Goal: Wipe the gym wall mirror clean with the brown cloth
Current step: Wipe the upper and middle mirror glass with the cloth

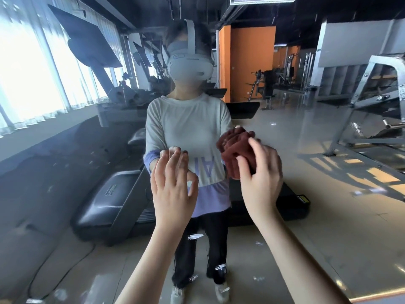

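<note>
Closest to me, the left hand (173, 183) is raised with fingers loosely spread, holding nothing, its tips seemingly touching the glass. Beside it the right hand (263, 178) grips the bunched brown cloth (234, 150), fingers and thumb curled over it, pressing it against the mirror (306, 172) at chest height. To my eye the wipe would go better with the cloth flattened, firm overlapping strokes, and the bare hand kept off the glass. Pale streaks (192, 236) sit lower down. Deeper in the reflection stands a treadmill (109, 194). I see no bucket, bottle or bin.
</note>
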Motion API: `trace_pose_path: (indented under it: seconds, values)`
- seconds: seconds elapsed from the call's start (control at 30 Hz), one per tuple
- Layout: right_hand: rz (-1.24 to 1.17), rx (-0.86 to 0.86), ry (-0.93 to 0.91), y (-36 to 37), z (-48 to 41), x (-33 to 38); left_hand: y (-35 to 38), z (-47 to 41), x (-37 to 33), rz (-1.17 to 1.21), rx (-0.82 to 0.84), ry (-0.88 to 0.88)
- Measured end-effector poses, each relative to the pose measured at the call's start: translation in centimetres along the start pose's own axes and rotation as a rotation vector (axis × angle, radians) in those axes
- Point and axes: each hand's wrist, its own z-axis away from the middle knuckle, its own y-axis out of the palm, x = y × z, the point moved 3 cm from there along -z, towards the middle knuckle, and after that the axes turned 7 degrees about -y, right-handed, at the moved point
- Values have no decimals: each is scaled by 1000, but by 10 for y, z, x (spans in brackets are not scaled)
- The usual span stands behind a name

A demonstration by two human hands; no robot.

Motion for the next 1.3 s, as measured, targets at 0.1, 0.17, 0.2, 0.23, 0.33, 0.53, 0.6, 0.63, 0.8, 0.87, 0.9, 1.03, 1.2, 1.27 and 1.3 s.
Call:
trace_pose_path:
  seconds: [0.1,0.17,0.2,0.23,0.33,0.53,0.6,0.63,0.8,0.87,0.9,1.03,1.2,1.27,1.3]
  values:
    - [59,-12,-78,1,-19,-8,1,-6,-9,32,25,53]
    - [83,-75,14,-5,-31,-21,3,-11,-18,61,41,104]
    - [87,-107,86,-8,-33,-25,5,-13,-21,69,45,120]
    - [98,-126,145,-10,-31,-27,7,-15,-24,68,44,125]
    - [191,-53,78,-4,-13,-13,12,-14,-27,36,17,100]
    - [342,-10,-122,-4,-16,-18,13,-13,-26,22,-3,116]
    - [327,-74,21,-14,-24,-36,13,-12,-27,25,-8,108]
    - [310,-92,99,-17,-25,-40,14,-12,-28,28,-10,100]
    - [271,31,-102,-7,5,-14,16,-11,-30,25,-4,84]
    - [277,59,-171,-7,5,-15,15,-11,-29,23,-3,93]
    - [282,33,-141,-10,2,-22,15,-11,-28,23,-3,97]
    - [299,-70,82,-23,4,-45,13,-11,-30,18,5,88]
    - [289,136,-34,-12,43,-26,15,-10,-31,2,14,78]
    - [287,126,-31,-16,38,-35,15,-9,-31,0,12,78]
    - [290,92,10,-20,34,-43,15,-10,-30,0,11,77]
